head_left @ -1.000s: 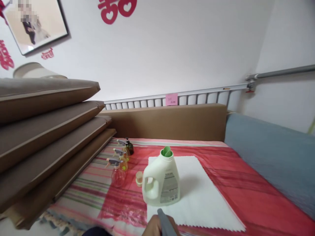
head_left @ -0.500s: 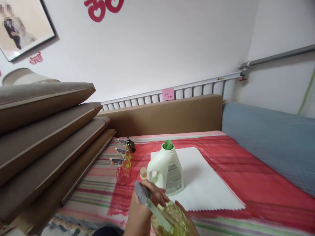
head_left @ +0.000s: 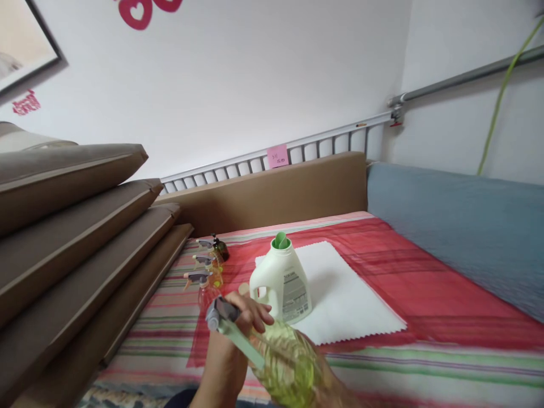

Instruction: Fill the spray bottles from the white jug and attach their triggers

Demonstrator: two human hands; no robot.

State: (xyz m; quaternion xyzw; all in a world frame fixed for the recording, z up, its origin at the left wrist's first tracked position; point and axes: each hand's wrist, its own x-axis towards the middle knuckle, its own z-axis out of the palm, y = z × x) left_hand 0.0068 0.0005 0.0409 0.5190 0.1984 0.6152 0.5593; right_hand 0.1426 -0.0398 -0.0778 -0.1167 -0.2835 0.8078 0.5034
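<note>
A clear spray bottle [head_left: 284,362] with yellow-green liquid lies tilted in front of me, its grey spray head pointing left and a pale green trigger below. My left hand [head_left: 245,317] is closed around the head and neck, fingers curled over the top. My right hand [head_left: 329,379], blurred and partly hidden behind the bottle, grips the body near its base. Just beyond my hands stands a pale green detergent jug [head_left: 293,289] with a green spout and no cap on it. A round beige cap [head_left: 243,289] shows beside the jug's handle.
Several spray bottles [head_left: 207,294] stand in a row at the left, with a dark pump bottle [head_left: 221,249] behind. A white cloth [head_left: 348,300] lies on a red sheer cover [head_left: 382,255]. Stacked brown cushions [head_left: 85,221] rise at the left; a blue-grey padded panel [head_left: 454,215] borders the right.
The view has turned slightly to the right. Both hands still hold the spray bottle, which now sits higher in view, with its liquid-filled body showing more.
</note>
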